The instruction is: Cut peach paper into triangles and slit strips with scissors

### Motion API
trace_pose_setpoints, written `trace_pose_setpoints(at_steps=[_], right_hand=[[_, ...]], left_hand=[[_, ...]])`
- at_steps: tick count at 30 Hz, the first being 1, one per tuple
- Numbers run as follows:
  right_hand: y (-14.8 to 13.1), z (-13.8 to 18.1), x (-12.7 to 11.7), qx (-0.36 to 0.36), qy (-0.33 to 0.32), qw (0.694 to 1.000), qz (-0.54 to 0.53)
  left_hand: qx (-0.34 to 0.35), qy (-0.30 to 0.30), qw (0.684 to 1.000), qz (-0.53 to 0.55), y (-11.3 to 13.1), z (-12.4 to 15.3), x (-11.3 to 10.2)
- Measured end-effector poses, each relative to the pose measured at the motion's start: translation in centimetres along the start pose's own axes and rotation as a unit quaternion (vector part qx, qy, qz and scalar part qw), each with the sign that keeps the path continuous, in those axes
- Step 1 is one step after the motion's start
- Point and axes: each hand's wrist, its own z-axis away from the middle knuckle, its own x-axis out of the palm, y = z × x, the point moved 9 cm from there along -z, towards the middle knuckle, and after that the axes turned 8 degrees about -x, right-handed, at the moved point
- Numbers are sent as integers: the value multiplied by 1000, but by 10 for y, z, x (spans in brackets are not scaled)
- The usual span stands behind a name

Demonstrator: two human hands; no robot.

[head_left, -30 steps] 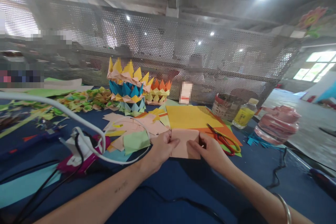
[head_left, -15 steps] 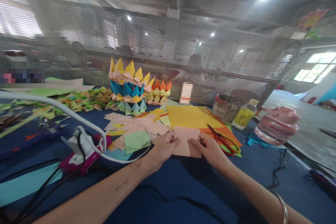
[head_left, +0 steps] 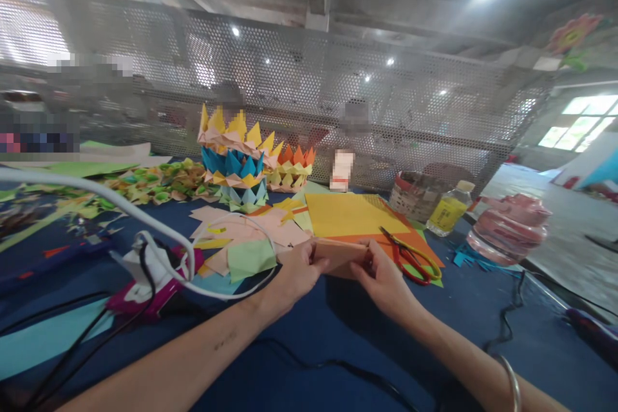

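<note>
Head view shows your left hand (head_left: 294, 273) and right hand (head_left: 381, 277) pinching opposite ends of a pink paper square (head_left: 340, 251), lifted just above the blue table (head_left: 299, 335) and tipped nearly flat. You look to be early in a fold; no crease shows. Red scissors (head_left: 410, 257) lie just right, finished paper crowns (head_left: 234, 158) beyond.

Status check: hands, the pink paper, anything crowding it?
Left hand and right hand both pinching the pink paper, held folded above the table. Scissors lie just right, clear of it.
</note>
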Motion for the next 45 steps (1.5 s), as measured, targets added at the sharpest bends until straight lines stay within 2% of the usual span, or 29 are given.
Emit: trace_pose_setpoints(at_steps=[5, 11, 16, 21, 27, 32, 35, 40, 42, 45], right_hand=[[5, 6, 7, 6, 10, 1000, 12], [2, 11, 18, -29, -4, 999, -23], [10, 12, 19, -11, -6, 1000, 7], [12, 13, 12, -16, 17, 996, 84], [-7, 10, 2, -31, 42, 987, 150], [-3, 9, 12, -29, -4, 992, 120], [0, 9, 14, -28, -12, 992, 123], [2, 6, 6, 2, -7, 992, 126], [5, 3, 4, 25, -13, 997, 68], [9, 0, 9, 54, -30, 995, -81]], left_hand=[[18, 38, 996, -73, 0, 1, -3], [18, 52, 989, -136, -6, 2, -1], [28, 91, 982, -163, -2, 4, -7], [30, 71, 984, -158, -2, 3, -4], [118, 42, 988, -92, 3, 2, 0], [49, 106, 985, -125, -7, 1, -12], [43, 127, 985, -112, -8, 3, -17], [31, 91, 992, -78, -8, 2, -13], [-3, 52, 998, -32, -7, 1, -7], [-66, -23, 995, 65, -5, 3, 5]])
